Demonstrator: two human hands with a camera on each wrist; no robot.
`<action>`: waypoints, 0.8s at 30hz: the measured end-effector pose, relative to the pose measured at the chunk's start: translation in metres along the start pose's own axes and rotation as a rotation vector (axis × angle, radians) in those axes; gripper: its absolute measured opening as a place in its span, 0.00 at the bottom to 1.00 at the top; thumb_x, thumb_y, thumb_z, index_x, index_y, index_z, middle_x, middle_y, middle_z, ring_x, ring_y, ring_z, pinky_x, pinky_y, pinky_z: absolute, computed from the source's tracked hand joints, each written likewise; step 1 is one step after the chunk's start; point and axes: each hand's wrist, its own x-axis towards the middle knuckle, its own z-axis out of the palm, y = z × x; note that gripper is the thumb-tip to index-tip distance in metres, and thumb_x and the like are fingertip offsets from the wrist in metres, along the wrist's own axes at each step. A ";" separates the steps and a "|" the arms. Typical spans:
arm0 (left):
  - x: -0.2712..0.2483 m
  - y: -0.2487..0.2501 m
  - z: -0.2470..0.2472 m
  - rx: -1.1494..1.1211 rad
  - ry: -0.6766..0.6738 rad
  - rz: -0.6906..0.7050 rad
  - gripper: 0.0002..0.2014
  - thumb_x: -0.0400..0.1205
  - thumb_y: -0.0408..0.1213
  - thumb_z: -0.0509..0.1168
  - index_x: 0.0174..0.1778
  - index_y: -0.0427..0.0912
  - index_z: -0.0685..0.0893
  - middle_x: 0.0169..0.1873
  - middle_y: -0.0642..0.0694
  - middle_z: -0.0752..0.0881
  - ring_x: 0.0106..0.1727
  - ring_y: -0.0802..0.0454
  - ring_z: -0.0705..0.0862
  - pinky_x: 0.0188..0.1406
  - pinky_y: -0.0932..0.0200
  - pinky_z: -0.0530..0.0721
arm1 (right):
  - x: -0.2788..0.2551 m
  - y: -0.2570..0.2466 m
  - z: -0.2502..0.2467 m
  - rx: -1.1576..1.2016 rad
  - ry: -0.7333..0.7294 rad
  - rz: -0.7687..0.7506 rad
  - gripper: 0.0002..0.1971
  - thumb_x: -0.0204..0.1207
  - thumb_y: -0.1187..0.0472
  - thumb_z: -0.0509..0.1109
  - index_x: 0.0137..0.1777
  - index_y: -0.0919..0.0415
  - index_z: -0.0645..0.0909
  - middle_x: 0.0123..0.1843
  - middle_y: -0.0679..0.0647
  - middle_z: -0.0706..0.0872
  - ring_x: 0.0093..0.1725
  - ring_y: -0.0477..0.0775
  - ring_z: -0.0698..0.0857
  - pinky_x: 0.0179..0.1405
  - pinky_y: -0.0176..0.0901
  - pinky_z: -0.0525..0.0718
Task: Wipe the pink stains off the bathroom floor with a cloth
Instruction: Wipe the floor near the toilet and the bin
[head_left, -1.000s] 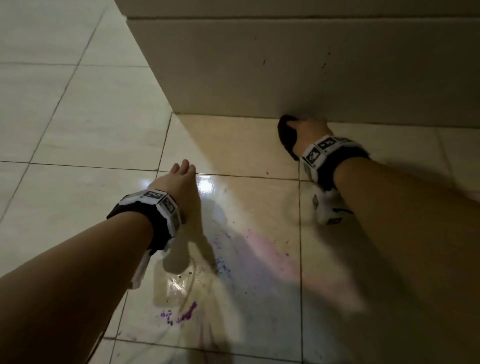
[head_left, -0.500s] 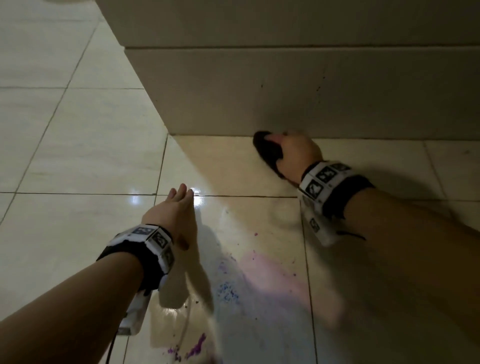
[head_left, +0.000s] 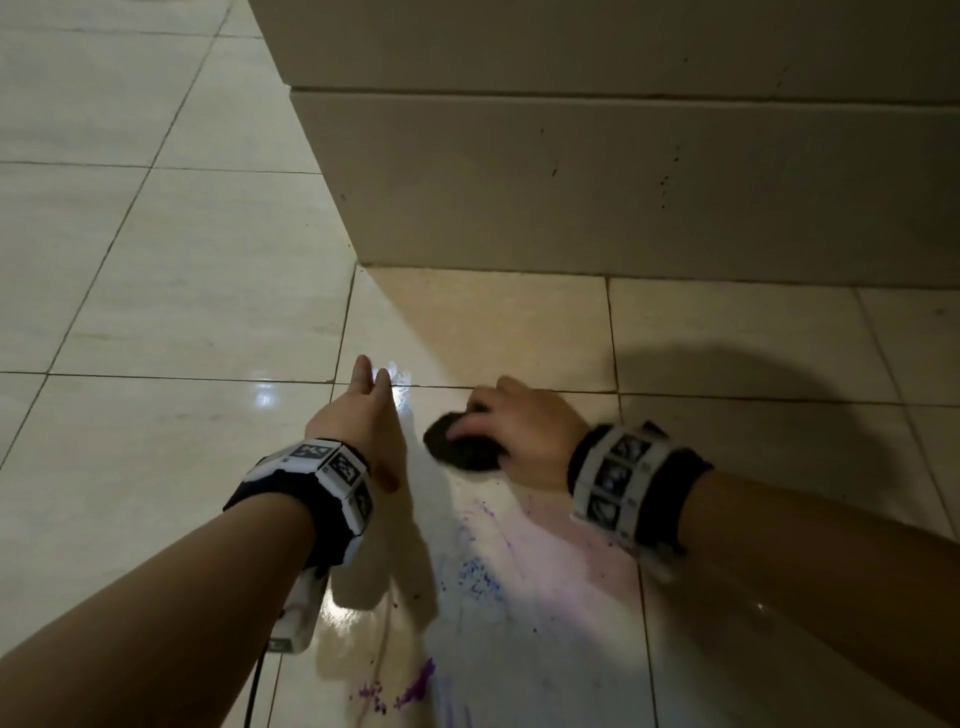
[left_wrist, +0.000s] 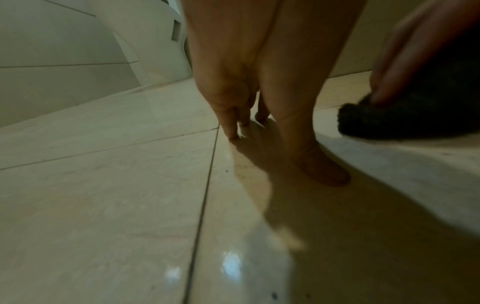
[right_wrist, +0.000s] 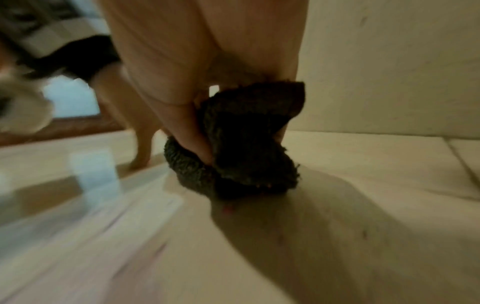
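Nubbly dark cloth (head_left: 462, 451) bunched in right hand (head_left: 524, 436); left hand (head_left: 363, 415) straight-fingered on glossy tile (head_left: 171, 467).

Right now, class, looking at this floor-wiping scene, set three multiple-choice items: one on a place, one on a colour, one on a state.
1. Where is the cloth?
A. on the floor by the left hand
B. against the wall base
C. hanging on the wall

2. What colour is the cloth?
A. white
B. dark
C. yellow

3. How is the left hand?
A. gripping the cloth
B. made into a fist
C. fingers straight, tips on the floor

Answers:
1 A, the right hand holds it on the floor, away from the wall.
2 B, it looks near black in every view.
3 C, the left wrist view shows the fingertips touching tile.
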 end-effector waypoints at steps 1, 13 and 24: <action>0.000 0.000 0.000 0.003 0.002 0.002 0.58 0.66 0.33 0.80 0.83 0.43 0.46 0.82 0.47 0.33 0.75 0.43 0.71 0.69 0.46 0.76 | 0.010 0.010 -0.007 0.026 0.036 0.069 0.28 0.75 0.68 0.63 0.73 0.44 0.70 0.66 0.52 0.72 0.64 0.57 0.70 0.54 0.50 0.76; -0.002 0.008 -0.002 0.064 -0.036 0.002 0.57 0.64 0.36 0.81 0.82 0.40 0.49 0.82 0.44 0.39 0.75 0.41 0.70 0.71 0.47 0.73 | -0.031 -0.014 0.015 -0.173 0.001 -0.080 0.24 0.76 0.66 0.53 0.73 0.55 0.71 0.71 0.61 0.71 0.66 0.68 0.69 0.59 0.61 0.74; 0.027 0.099 -0.011 0.059 0.092 0.261 0.45 0.75 0.47 0.73 0.82 0.39 0.55 0.80 0.41 0.59 0.80 0.43 0.58 0.76 0.48 0.63 | -0.086 0.106 -0.019 0.206 0.263 0.457 0.20 0.80 0.53 0.64 0.72 0.48 0.75 0.63 0.60 0.75 0.62 0.61 0.76 0.64 0.45 0.72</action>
